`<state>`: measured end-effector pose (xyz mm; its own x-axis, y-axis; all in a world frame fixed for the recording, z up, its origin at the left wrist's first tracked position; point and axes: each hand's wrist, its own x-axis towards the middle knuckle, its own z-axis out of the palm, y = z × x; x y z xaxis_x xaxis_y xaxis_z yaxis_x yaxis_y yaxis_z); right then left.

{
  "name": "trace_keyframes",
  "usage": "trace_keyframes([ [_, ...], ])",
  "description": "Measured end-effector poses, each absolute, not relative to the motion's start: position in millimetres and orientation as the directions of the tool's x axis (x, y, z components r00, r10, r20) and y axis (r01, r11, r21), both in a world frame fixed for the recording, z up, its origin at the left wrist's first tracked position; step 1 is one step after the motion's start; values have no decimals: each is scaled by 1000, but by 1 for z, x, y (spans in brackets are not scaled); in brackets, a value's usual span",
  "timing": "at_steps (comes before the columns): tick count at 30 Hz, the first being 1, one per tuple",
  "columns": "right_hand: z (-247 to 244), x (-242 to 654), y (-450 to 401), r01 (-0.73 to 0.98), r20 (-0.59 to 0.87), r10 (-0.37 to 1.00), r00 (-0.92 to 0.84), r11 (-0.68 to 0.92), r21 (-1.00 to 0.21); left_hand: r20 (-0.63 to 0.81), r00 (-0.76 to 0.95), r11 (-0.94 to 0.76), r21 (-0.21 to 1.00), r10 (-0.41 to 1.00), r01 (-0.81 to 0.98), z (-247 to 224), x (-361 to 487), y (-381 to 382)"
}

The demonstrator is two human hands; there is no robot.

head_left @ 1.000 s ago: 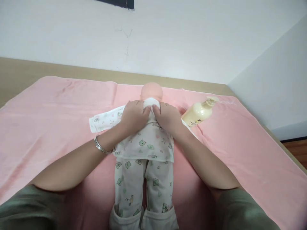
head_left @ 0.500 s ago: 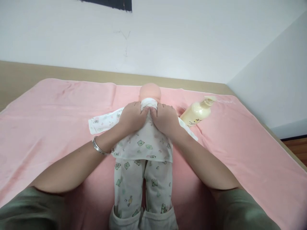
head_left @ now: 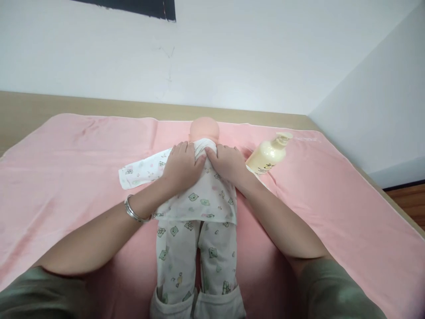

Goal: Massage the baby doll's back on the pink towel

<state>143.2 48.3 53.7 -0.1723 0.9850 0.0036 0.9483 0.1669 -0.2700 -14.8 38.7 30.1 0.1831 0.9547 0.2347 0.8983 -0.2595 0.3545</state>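
A bald baby doll (head_left: 204, 129) lies lengthwise in front of me, with no face showing. It wears a white patterned top (head_left: 199, 203) and matching trousers (head_left: 217, 254). My left hand (head_left: 184, 163) rests on the top's left shoulder area, its fingers laid forward over the cloth and its thumb angled inward. Opposite it, my right hand (head_left: 229, 163) lies on the other shoulder, fingers extended and thumb pointing to the middle. Between the thumbs, the cloth is creased below the neck. One sleeve (head_left: 141, 170) stretches out to the left; the right sleeve is mostly hidden.
A pale yellow pump bottle (head_left: 268, 154) leans beside the doll on the right. Under everything spreads a pink sheet (head_left: 76, 177). Behind it run a wooden ledge (head_left: 109, 106) and a white wall (head_left: 232, 57).
Both hands have eased from gripping the cloth by the neck to lying flatter on the shoulders, thumbs a little lower. The view has shifted slightly.
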Motion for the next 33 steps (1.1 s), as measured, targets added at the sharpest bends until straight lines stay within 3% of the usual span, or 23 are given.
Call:
trace_keyframes([
  [3,55,129,27,971,112,973,-204,215,-100,30,160,-155,489,987,859,35,-28,60],
  [5,57,127,24,965,124,962,-241,252,-78,-36,120,-85,507,992,857,39,-31,66],
  [7,59,134,33,955,65,966,-249,256,-150,9,91,-85,451,996,888,41,-26,59],
  [10,59,151,56,930,-85,971,-222,185,-318,196,148,-205,319,969,925,39,-11,36],
  [12,58,156,64,922,-129,969,-209,152,-357,283,185,-266,286,941,921,37,-6,27],
  [14,59,152,58,940,-94,977,-190,153,-306,264,189,-273,333,946,902,37,-8,31],
  [18,61,130,24,971,79,973,-217,223,-83,30,156,-149,511,987,846,42,-26,58],
  [20,62,125,16,963,137,955,-262,268,-26,7,127,-113,504,992,856,44,-28,62],
  [22,62,128,21,963,133,958,-256,265,-57,76,118,-139,436,990,889,43,-22,53],
  [27,59,151,58,943,-81,980,-184,153,-295,289,186,-281,335,939,900,36,-3,21],
  [29,58,150,58,948,-65,981,-186,161,-276,292,195,-297,362,936,883,35,-5,25],
  [33,58,134,32,972,70,977,-203,210,-104,58,161,-168,522,985,837,42,-22,54],
])
